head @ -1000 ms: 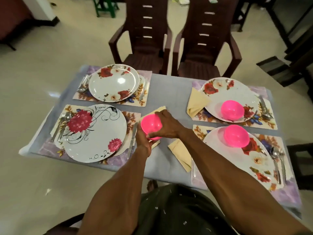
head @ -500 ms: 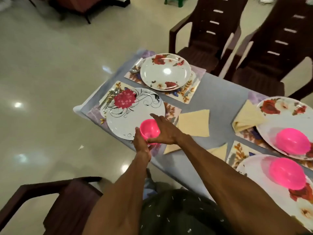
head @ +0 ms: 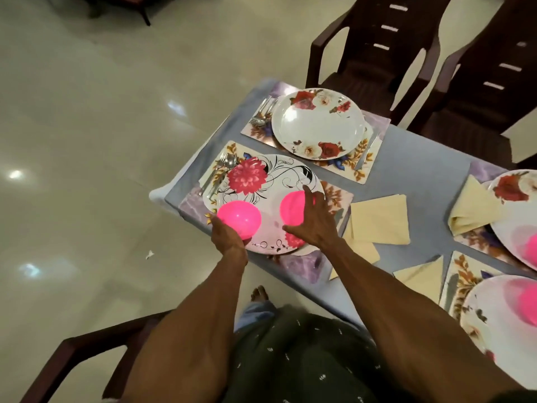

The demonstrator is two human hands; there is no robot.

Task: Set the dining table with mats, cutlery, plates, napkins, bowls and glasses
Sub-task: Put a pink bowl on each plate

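Observation:
Two pink bowls are over the near-left plate (head: 290, 170), a white one with a red flower and black swirls, on its floral mat (head: 334, 196). My left hand (head: 228, 238) grips one pink bowl (head: 238, 218) from below at the plate's near-left rim. The other pink bowl (head: 290, 209) sits on the plate's right side, and my right hand (head: 315, 222) lies over it with fingers spread. Whether these fingers still touch it I cannot tell. A fork and spoon (head: 223, 165) lie left of the plate. Yellow napkins (head: 377, 219) lie on the grey tablecloth (head: 421, 175).
The far-left rose plate (head: 316, 123) on its mat carries no bowl. At the right edge two plates each hold a pink bowl (head: 523, 301). Brown chairs (head: 377, 53) stand behind the table; another chair (head: 72, 359) is at my near left. The table edge runs just under my arms.
I have turned left. The stacked pink bowls were carried over the near-left plate and separated: one now sits on the plate under my right hand, and the other stays in my left.

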